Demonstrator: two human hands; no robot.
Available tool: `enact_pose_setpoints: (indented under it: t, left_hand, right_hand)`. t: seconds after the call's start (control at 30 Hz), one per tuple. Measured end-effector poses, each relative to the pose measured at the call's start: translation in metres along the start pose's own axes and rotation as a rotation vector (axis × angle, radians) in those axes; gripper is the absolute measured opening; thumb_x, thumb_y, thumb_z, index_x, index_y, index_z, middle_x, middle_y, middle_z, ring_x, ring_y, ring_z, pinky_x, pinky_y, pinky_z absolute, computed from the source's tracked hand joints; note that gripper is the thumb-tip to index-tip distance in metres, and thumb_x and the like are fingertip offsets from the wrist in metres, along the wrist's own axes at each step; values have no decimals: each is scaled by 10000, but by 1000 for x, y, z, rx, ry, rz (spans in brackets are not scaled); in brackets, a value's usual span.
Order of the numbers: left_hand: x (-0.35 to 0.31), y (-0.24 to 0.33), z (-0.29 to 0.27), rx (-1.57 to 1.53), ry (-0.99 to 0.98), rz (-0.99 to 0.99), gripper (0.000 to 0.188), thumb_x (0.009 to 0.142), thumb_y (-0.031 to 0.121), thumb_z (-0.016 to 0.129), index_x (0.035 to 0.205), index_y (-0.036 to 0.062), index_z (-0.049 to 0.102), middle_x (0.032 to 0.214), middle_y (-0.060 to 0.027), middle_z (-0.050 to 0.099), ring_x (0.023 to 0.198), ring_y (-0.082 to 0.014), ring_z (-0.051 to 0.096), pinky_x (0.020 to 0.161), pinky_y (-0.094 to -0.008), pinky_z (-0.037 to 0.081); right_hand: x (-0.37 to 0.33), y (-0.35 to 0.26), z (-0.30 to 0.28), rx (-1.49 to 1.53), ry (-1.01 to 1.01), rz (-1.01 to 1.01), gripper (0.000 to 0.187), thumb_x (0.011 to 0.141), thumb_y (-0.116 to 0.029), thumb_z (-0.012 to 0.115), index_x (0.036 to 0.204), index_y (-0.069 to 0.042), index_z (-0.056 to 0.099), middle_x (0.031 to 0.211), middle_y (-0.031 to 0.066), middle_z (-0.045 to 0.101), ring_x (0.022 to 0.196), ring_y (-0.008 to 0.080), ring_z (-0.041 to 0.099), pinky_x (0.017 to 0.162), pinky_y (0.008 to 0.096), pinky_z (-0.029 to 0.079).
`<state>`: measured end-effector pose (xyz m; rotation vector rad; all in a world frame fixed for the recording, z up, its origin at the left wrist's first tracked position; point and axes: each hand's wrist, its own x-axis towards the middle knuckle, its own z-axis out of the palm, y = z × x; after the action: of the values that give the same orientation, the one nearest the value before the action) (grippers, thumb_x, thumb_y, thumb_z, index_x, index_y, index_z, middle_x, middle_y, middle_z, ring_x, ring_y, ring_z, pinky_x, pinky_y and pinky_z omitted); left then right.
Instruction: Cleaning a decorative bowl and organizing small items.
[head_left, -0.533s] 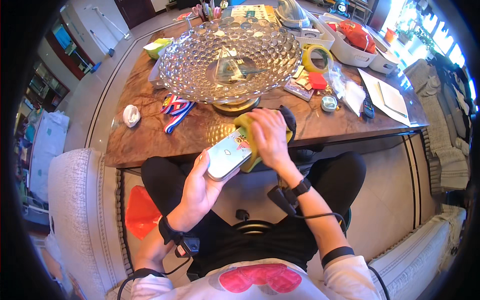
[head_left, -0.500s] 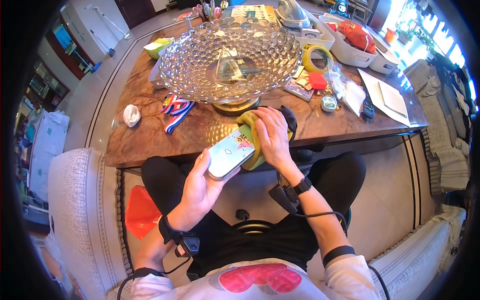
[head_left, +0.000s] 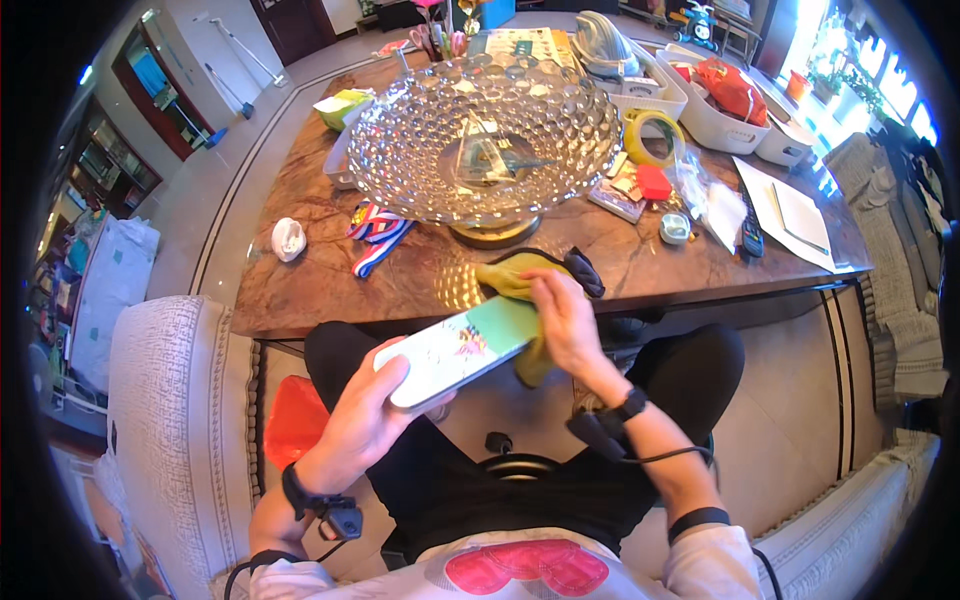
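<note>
My left hand [head_left: 362,408] is closed round the near left end of a flat oblong case [head_left: 455,352], white and green with a cartoon print, with the thumb on top. The case is tilted above my lap, just off the table's front edge. My right hand [head_left: 568,325] grips a yellow-green cloth [head_left: 508,276] at the case's far right end. Part of the cloth hangs below the case, and a dark part [head_left: 584,270] lies by the table edge. Some fingers of both hands are hidden behind the case and cloth.
A large bumpy glass fruit bowl [head_left: 390,165] on a golden foot [head_left: 495,234] stands just beyond my hands. A striped medal ribbon [head_left: 380,236] and a white roll [head_left: 289,240] lie left. Yellow tape [head_left: 652,137], a red box [head_left: 653,182] and a remote [head_left: 752,238] lie right.
The case has swung flatter toward me, showing more of its green end. My right hand and the cloth have slid to its far right end. The view has shifted slightly.
</note>
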<state>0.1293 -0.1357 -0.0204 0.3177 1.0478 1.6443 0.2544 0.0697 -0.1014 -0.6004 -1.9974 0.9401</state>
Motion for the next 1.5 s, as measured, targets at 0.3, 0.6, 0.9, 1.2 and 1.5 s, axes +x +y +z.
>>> enact_pose_setpoints:
  t: [0.3, 0.6, 0.9, 1.2, 1.5]
  left_hand:
    - [-7, 120, 72, 362, -63, 401, 474, 908, 269, 433, 1265, -24, 332, 1231, -191, 453, 1109, -307, 491, 906, -452, 437]
    - [179, 142, 60, 271, -187, 233, 403, 920, 187, 435, 1193, -93, 339, 1194, -225, 445, 1058, -333, 502, 911, -474, 434]
    - [126, 130, 43, 1381, 158, 1236, 422, 864, 192, 556, 1183, -49, 422, 1196, -193, 464, 1134, -214, 450, 923, -336, 394]
    - [66, 67, -27, 2005, -550, 1382, 322, 590, -12, 660, 908, -13, 609, 781, -106, 600, 591, -184, 587, 496, -263, 467]
    - [105, 121, -107, 1803, -24, 602, 192, 728, 94, 612, 898, 23, 561, 759, -117, 547, 725, -288, 569, 618, -368, 459]
  right_hand:
    - [30, 37, -37, 346, 39, 278, 205, 901, -179, 425, 871, -5, 528, 575, 72, 550, 518, 137, 530, 500, 269, 414]
    - [-2, 40, -3, -185, 104, -154, 87, 783, -36, 556, 867, -35, 535, 725, 147, 562, 677, 332, 539, 622, 389, 426]
    - [7, 23, -64, 648, -834, 488, 247, 878, -181, 505, 795, 36, 590, 575, 72, 587, 571, 121, 575, 583, 233, 450]
    - [-146, 237, -5, -607, -1356, 191, 225, 762, -132, 545, 953, -35, 611, 929, 199, 609, 841, 353, 604, 692, 429, 494]
    - [-232, 347, 76, -1062, -1271, 419, 742, 771, -417, 506, 1318, 34, 287, 1166, 250, 503, 1011, 348, 532, 978, 589, 207]
